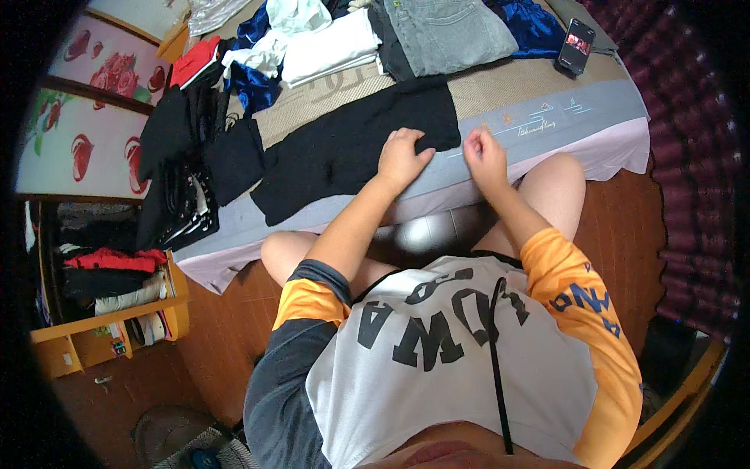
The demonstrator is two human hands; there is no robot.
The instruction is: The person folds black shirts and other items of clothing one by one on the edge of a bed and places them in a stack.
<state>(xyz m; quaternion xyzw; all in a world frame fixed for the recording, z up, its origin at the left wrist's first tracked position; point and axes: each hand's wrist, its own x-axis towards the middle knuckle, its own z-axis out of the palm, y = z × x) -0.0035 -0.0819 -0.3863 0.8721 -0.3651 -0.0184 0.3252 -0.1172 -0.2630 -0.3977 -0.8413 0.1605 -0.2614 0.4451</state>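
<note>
A black folded garment (351,152), perhaps trousers, is spread lengthwise along the near side of the bed mat. My left hand (404,155) presses on it close to its right end, thumb apart from the fingers. Just past that end, over the grey border of the mat (545,117), is my right hand (485,155). Its fingers are curled in, nothing shows in them, and it looks apart from the cloth. The underside of the right hand's fingers is partly hidden.
Stacked dark clothes (176,170) lie at the left. Folded grey jeans (451,38), white clothes (331,50) and a red garment (195,61) sit farther back. A phone (575,48) leans at the far right. Open shelving (111,316) stands left, a dark red curtain (697,176) right.
</note>
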